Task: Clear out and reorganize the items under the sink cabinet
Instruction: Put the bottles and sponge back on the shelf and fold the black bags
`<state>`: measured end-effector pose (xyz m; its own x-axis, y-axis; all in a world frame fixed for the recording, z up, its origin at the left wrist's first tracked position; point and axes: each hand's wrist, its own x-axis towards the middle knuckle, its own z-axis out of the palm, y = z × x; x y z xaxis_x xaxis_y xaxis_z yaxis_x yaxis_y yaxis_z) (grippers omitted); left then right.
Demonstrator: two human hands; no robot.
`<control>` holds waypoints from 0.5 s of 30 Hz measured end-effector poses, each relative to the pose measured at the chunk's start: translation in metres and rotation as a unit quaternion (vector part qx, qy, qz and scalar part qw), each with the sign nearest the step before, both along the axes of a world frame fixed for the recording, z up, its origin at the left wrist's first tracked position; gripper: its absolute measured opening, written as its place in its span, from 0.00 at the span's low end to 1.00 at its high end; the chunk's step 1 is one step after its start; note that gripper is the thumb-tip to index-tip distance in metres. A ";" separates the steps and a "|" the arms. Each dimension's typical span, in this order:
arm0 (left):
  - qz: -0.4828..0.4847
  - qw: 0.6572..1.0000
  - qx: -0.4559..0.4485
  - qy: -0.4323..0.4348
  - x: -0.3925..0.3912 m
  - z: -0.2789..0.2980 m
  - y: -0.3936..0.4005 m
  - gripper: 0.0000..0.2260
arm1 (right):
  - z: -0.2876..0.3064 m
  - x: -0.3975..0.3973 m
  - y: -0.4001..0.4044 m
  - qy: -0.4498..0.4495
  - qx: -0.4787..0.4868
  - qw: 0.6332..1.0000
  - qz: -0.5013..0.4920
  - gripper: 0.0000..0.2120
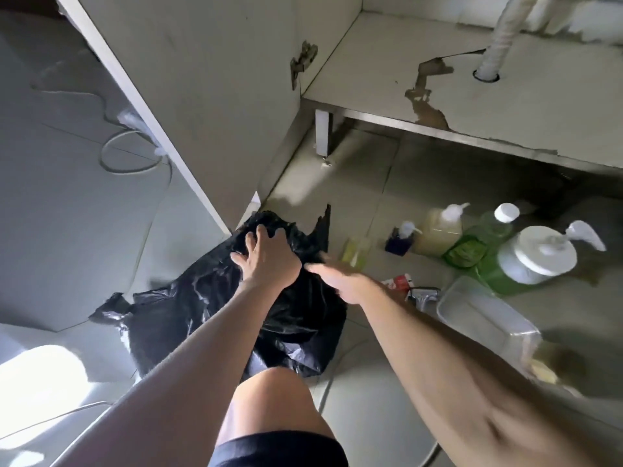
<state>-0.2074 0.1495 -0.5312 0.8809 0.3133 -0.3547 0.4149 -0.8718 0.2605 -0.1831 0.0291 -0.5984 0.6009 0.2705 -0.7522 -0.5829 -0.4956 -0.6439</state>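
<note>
Bag (215, 298), black and limp, sits on the floor under the left hand (269, 257), whose curled fingers bunch its top. Right hand (340, 279), blurred, fingers straight, reaches just beside. Looks soft, slippery; gather the neck.

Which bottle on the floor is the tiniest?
The dark blue pump bottle, left of the big yellowish pump bottle. It is the shortest, far smaller than the green jugs.
</note>
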 end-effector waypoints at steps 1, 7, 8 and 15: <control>-0.016 1.000 0.004 -0.018 0.001 0.001 -0.005 0.20 | 0.005 0.000 -0.007 -0.024 -0.027 0.999 0.031 0.35; -0.088 0.989 -0.017 -0.114 0.015 0.015 -0.058 0.17 | 0.062 -0.012 -0.096 -0.150 -0.146 0.975 0.076 0.28; -0.104 0.986 -0.032 -0.124 0.018 0.020 -0.071 0.17 | 0.076 -0.014 -0.116 -0.158 -0.176 0.967 0.090 0.27; -0.183 0.966 -0.153 -0.101 0.031 0.062 -0.166 0.12 | 0.201 -0.012 -0.247 -0.222 -0.358 0.901 0.107 0.13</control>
